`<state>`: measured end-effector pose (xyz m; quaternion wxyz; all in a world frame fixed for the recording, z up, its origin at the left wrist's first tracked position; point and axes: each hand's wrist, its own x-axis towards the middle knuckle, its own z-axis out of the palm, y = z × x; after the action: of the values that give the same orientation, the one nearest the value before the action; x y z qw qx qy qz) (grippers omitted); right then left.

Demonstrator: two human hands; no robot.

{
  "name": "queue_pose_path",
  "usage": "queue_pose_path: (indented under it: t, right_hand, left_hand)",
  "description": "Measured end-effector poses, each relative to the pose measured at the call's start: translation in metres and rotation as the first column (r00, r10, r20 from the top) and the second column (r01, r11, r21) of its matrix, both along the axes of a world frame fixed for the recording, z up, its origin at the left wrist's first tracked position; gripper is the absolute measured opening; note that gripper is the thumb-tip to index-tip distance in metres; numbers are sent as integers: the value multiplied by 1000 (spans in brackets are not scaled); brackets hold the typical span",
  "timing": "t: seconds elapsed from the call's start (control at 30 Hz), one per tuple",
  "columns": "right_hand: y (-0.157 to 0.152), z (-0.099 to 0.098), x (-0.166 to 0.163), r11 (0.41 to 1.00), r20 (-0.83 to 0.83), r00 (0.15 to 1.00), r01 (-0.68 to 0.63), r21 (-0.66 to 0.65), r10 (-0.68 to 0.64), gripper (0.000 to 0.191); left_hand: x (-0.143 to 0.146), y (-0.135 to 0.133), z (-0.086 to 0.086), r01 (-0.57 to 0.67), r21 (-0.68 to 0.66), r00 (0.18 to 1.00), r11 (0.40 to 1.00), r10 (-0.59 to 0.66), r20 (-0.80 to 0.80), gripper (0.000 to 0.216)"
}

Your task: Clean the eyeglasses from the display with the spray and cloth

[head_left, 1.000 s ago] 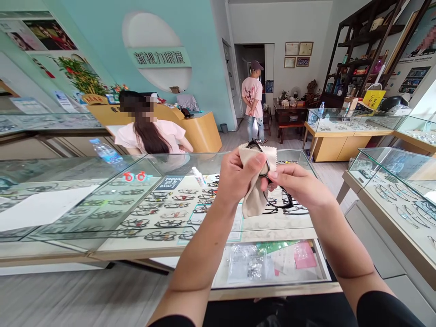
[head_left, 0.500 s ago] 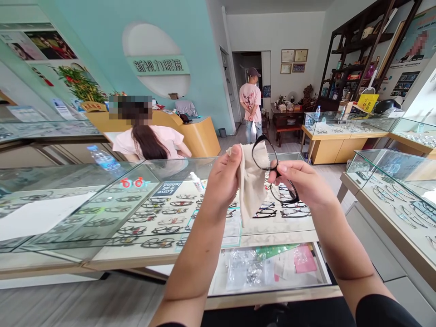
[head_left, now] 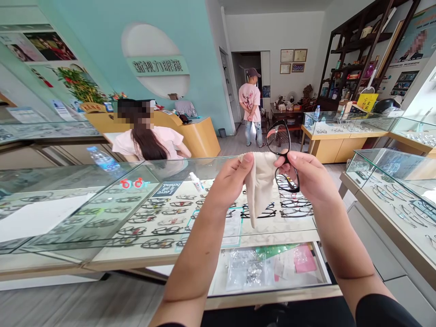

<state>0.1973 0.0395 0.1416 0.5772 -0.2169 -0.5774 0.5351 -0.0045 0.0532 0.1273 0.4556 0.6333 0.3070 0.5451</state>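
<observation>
My left hand [head_left: 235,175] pinches a cream cleaning cloth [head_left: 260,186], which hangs down in folds between my hands. In my right hand [head_left: 304,170] is a pair of black-framed eyeglasses [head_left: 286,156], gripped near the bridge, one lens above my fingers and the other below. The cloth's right edge meets the fingers of my right hand. Both are held above the glass display case [head_left: 136,254], where rows of eyeglass frames [head_left: 166,230] lie. A small white bottle [head_left: 196,181] stands behind my left hand.
Below my hands, an open drawer [head_left: 218,281] holds plastic bags and a pink packet [head_left: 304,260]. A water bottle [head_left: 104,159] and white paper [head_left: 44,215] are on the left counter. One person [head_left: 150,141] sits across the case; another [head_left: 251,106] stands farther back.
My right hand has turned the eyeglasses more upright and shifted them slightly right. The cloth, in front of the upper lens before, is now beside the glasses, and my left hand has moved slightly right.
</observation>
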Motion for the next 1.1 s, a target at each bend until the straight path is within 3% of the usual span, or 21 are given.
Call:
queue_pose_path:
  t: [0.27,0.4,0.63,0.93,1.1]
  right_hand:
    - [6,-14,-7,990,10,991,130,53,-130,33]
    - [8,-20,-15,986,54,988,142,89,-147,35]
    - [4,-27,-37,981,-11,987,158,114,-158,35]
    - [3,-21,-42,987,-81,986,136,-85,-143,41]
    - [0,-19,-44,985,-110,986,115,-127,-129,44]
  left_hand:
    - [6,-10,5,167,13,967,986,-161,-198,72]
    - [11,-13,6,151,44,966,987,-138,-219,73]
    - [12,-7,2,84,18,981,996,-80,-178,73]
    - [12,-5,3,174,-45,961,984,-180,-208,60]
    - [16,-8,2,99,-23,981,995,-102,-168,58]
